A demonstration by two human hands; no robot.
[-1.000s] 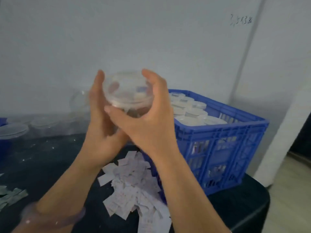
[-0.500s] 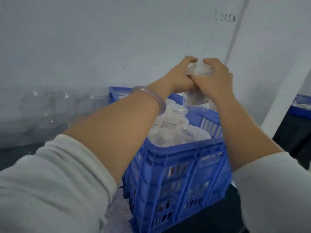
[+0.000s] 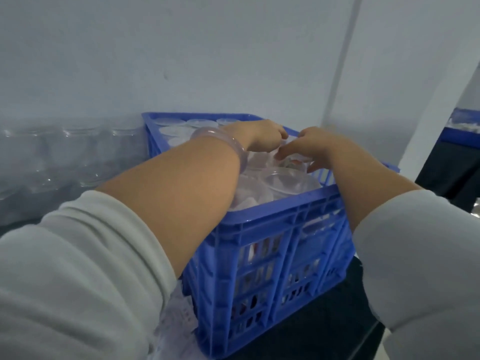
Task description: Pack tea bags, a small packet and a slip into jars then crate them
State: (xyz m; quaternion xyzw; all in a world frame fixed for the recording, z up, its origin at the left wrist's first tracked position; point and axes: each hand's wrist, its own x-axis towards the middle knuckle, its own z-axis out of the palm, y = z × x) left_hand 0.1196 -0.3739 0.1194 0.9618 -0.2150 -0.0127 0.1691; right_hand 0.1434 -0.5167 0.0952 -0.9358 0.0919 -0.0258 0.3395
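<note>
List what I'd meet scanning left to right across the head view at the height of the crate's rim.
empty glass jars → blue crate, left rim → bangle → left hand → right hand → second crate at the far right edge. The jar that the hands hold overlaps both, so it is left out.

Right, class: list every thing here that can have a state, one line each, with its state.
Blue crate, almost full of jars.
Held jar, lidded, upright, in the crate.
Left hand, grips the held jar.
Right hand, grips the held jar.
Crated jars, lidded.
Jars by the wall, upright, lidless.
</note>
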